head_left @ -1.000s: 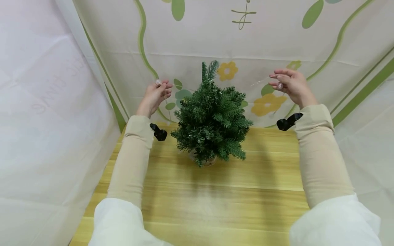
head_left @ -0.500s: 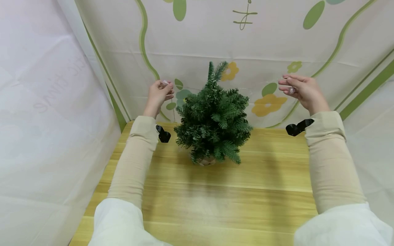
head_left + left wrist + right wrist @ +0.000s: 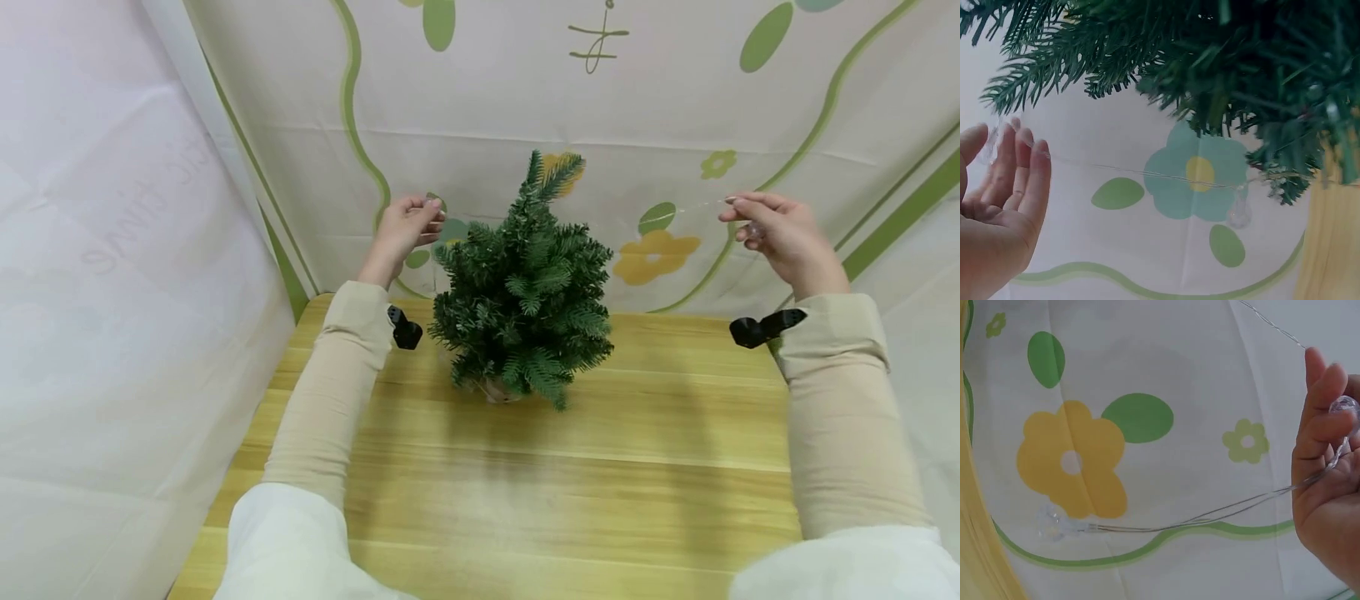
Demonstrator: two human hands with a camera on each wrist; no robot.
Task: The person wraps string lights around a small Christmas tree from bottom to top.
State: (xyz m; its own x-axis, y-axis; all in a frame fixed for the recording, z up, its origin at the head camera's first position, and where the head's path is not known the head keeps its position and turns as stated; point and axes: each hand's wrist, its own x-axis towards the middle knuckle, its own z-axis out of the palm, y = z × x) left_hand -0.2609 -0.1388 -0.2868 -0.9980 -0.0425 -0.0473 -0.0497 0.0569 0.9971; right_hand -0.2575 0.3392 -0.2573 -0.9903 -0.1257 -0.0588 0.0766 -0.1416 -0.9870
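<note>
A small green artificial Christmas tree (image 3: pixel 525 292) stands on the table, its top leaning right. My left hand (image 3: pixel 405 233) is at its left, pinching part of a clear string of lights between thumb and fingertips. From those fingers a thin wire (image 3: pixel 1147 173) runs under the branches, with a clear drop-shaped bulb (image 3: pixel 1239 212) hanging from it. Well to the tree's right, my right hand (image 3: pixel 783 242) grips the light string, its fingers curled round a clear bulb (image 3: pixel 1342 406). Another clear bulb (image 3: pixel 1054 525) dangles on wire below that hand. Branches hide part of the string.
The wooden table (image 3: pixel 637 500) extends in front of the tree. Behind it hangs a white printed cloth (image 3: pixel 465 92) with flowers and leaves; another white cloth (image 3: pixel 112 333) closes the left side. Each wrist wears a black camera (image 3: pixel 405 329).
My right hand has moved right and a little down with the string. The left hand has shifted slightly right. The tree's top has tipped to the right.
</note>
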